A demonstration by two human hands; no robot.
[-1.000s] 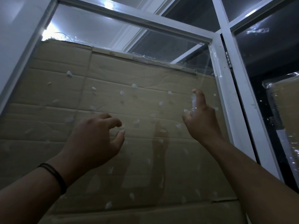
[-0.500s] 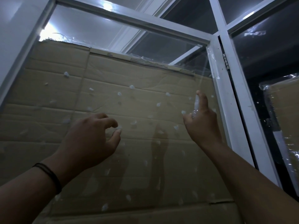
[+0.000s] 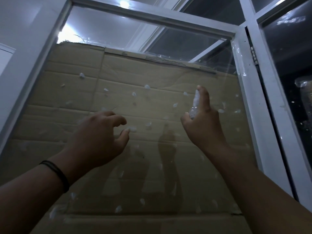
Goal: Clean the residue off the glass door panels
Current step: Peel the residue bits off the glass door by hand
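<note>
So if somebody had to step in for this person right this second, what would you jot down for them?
Right hand: grips a small clear spray bottle, first finger on its top, nozzle toward the glass panel.
Left hand: holds nothing; its curled fingers are at a white residue bit, as if picking at it.
Behind the glass stands brown cardboard.
Done: nothing can be confirmed as cleaned.
Left: white bits dot the pane from the upper left down to the bottom edge. Probably spray, pick or wipe them off, then check the neighbouring panel.
</note>
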